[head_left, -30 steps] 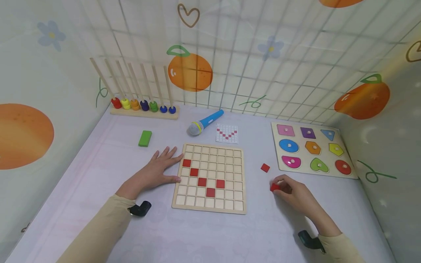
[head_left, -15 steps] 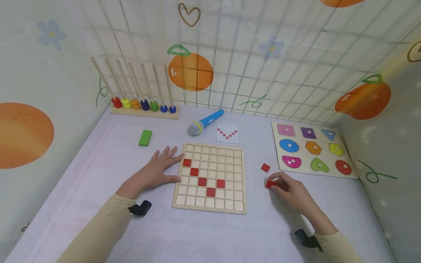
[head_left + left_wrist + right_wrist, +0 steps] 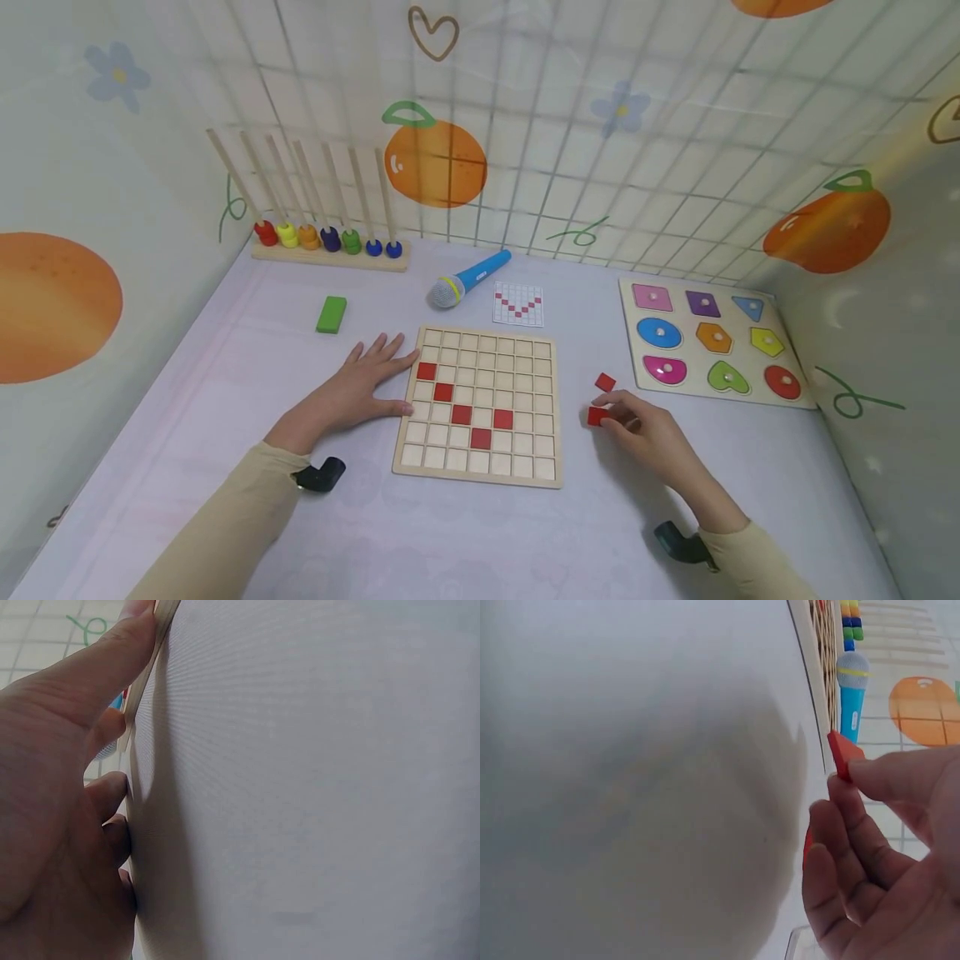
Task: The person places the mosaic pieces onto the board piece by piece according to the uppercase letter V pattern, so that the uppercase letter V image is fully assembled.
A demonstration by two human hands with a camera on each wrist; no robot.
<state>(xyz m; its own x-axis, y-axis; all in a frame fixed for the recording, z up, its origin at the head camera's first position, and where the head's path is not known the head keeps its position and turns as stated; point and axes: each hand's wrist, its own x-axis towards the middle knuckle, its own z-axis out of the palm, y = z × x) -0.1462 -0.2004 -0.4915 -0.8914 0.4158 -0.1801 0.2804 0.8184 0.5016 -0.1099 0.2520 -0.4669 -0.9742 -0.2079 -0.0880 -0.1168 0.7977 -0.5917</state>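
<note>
A wooden grid board (image 3: 517, 467) lies mid-table with several red square tiles in its cells, one of them a red tile (image 3: 481, 438) low in the pattern. My left hand (image 3: 365, 383) is spread flat beside the board, its thumb and index fingertip touching the left edge; the left wrist view shows the thumb (image 3: 112, 664) against that edge. Right of the board, my right hand (image 3: 648, 433) pinches a red square tile (image 3: 597, 416) between thumb and fingers, clear of the board. In the right wrist view this red tile (image 3: 841, 754) is held on edge. Another loose red tile (image 3: 605, 382) lies just beyond the fingers.
A pattern card (image 3: 517, 304) and a blue toy microphone (image 3: 472, 277) lie behind the board. Further left are a green block (image 3: 331, 315) and a peg stand with coloured beads (image 3: 330, 260). A shape puzzle board (image 3: 712, 337) lies at the right, near the patterned cloth wall.
My right hand has moved left toward the board, carrying the pinched red tile. The left hand and the tiles in the grid have stayed in place.
</note>
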